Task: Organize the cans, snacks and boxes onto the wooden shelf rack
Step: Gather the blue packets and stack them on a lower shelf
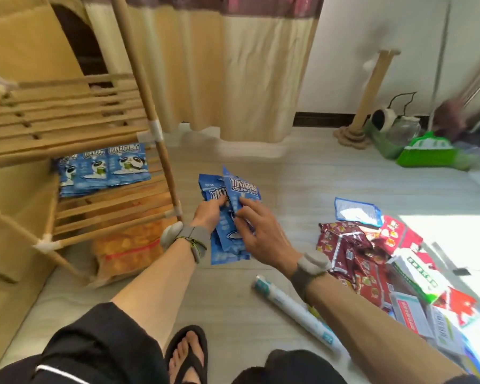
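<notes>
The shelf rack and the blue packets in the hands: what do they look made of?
The shelf rack: likely pale wood or bamboo, matte tan slats and round poles. The blue packets: probably glossy plastic film, judging by sheen and soft bending.

Arms outstretched, the left hand [208, 214] and right hand [257, 231] grip blue packets [243, 187].

The blue packet [240, 189] just right of the wooden shelf rack [67, 120] reads "COOLING". Its other print is too blurred to read.
</notes>
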